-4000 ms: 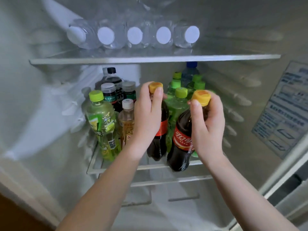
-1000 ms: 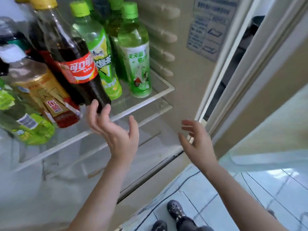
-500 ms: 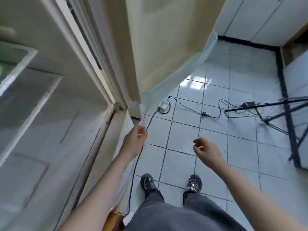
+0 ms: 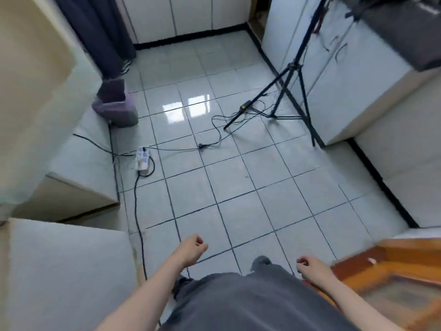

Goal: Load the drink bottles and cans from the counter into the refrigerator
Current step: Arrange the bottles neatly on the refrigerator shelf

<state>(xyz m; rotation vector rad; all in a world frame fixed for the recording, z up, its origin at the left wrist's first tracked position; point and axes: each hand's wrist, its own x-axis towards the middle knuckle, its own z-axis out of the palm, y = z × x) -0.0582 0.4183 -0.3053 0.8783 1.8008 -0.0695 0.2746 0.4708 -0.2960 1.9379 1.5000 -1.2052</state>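
Note:
No bottle or can shows in the head view now. My left hand hangs low over the tiled floor with its fingers loosely curled and holds nothing. My right hand hangs beside my grey trousers, also loosely curled and holding nothing. The cream refrigerator door fills the left edge, with more of the fridge body at lower left. A dark counter top on white cabinets shows at the upper right; what stands on it is out of view.
A black tripod stands on the floor by the white cabinets. Cables and a white power strip lie across the pale tiles. A purple bin sits near the fridge door. A wooden frame is at lower right.
Both hands let go of the cola bottles on the fridge shelf and dropped. The view swung right, away from the fridge interior, to the kitchen floor and counter.

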